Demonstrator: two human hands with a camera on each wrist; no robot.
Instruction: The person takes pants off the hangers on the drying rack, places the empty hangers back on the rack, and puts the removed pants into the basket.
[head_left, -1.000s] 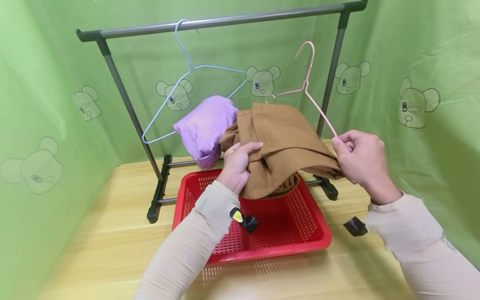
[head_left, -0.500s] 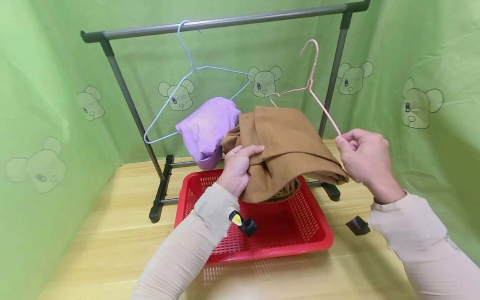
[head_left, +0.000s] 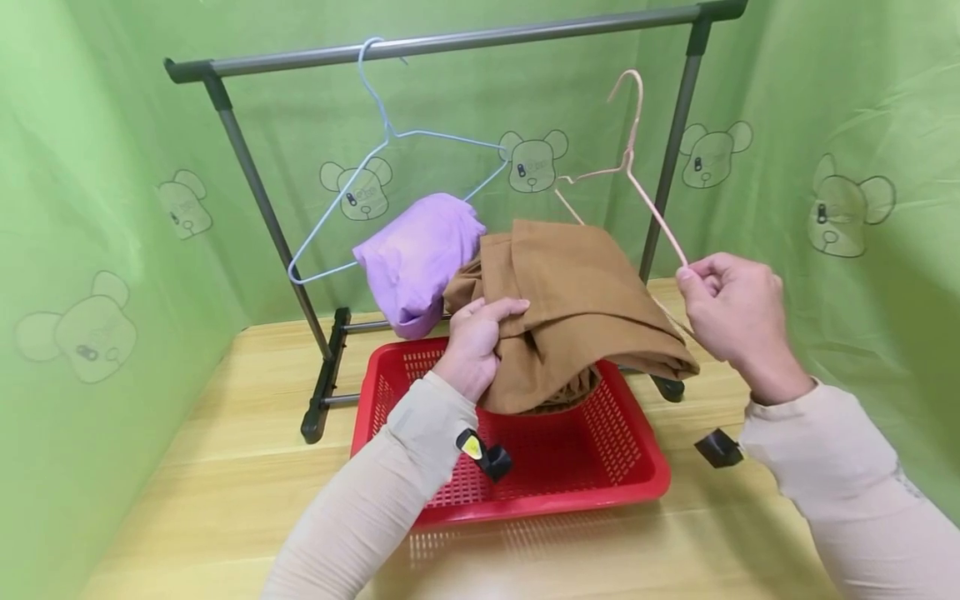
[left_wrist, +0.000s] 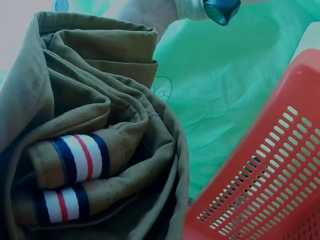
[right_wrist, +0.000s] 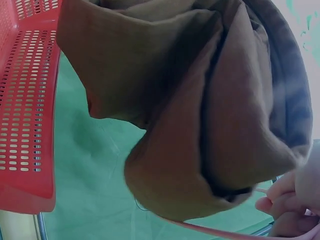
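Observation:
My left hand grips a folded brown garment at its left side, thumb on top. The bundle is held over the red basket, its layers hanging in thick folds. In the left wrist view, navy, white and red striped trim shows inside the folds. My right hand pinches the right corner of a pink wire hanger, whose hook points up. The hanger's lower bar passes behind the garment, partly hidden by it. In the right wrist view, the garment fills the middle, with curled fingers at the lower right.
A dark metal clothes rack stands behind. From its rail hangs a blue hanger, with a purple cloth over its lower bar. Below my hands, the red perforated basket sits on the wooden table. Green sheeting surrounds it.
My right hand has drawn the pink hanger slightly up and right, away from the garment's right end. My left hand has lowered the garment a little, and more of the lower bar shows.

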